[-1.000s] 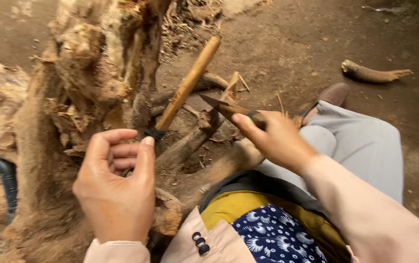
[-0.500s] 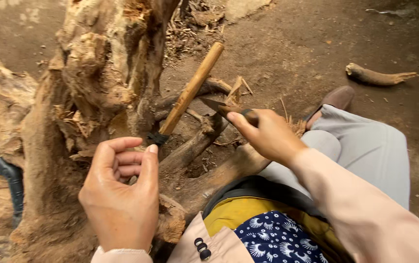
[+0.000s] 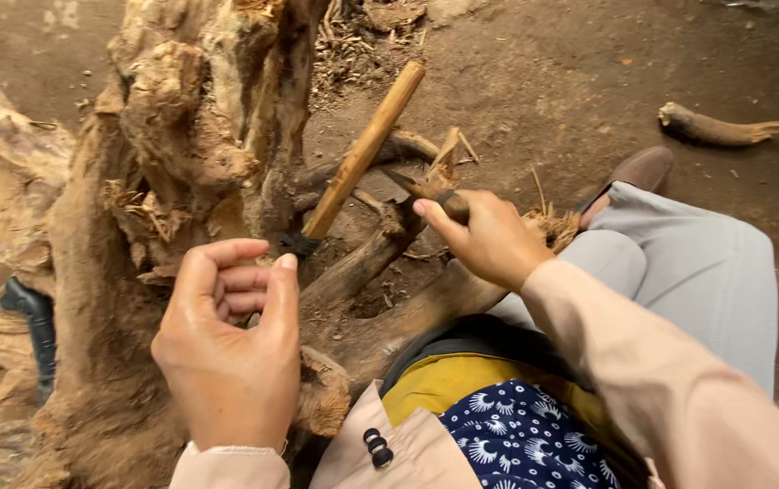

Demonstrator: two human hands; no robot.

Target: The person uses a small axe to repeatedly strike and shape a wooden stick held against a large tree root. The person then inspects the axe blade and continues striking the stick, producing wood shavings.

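My left hand (image 3: 231,353) hovers in front of a big gnarled tree stump (image 3: 163,154), fingers loosely curled, thumb close to the index finger, with nothing visible in it. A tool with a long wooden handle (image 3: 362,154) leans on the stump, its dark head (image 3: 297,244) just above my left thumb. My right hand (image 3: 489,240) grips a dark pointed tool (image 3: 421,187), its tip aimed left at a thick root (image 3: 362,263) beside the handle.
My bent knee in grey trousers (image 3: 688,272) and a brown shoe (image 3: 638,172) lie to the right. A curved root piece (image 3: 715,129) rests on the dirt ground at upper right. A dark object (image 3: 32,317) sits left of the stump base.
My right hand has carried the pointed tool a little left and down, closer to the root. My left hand has stayed near the tool head, fingers curling slightly.
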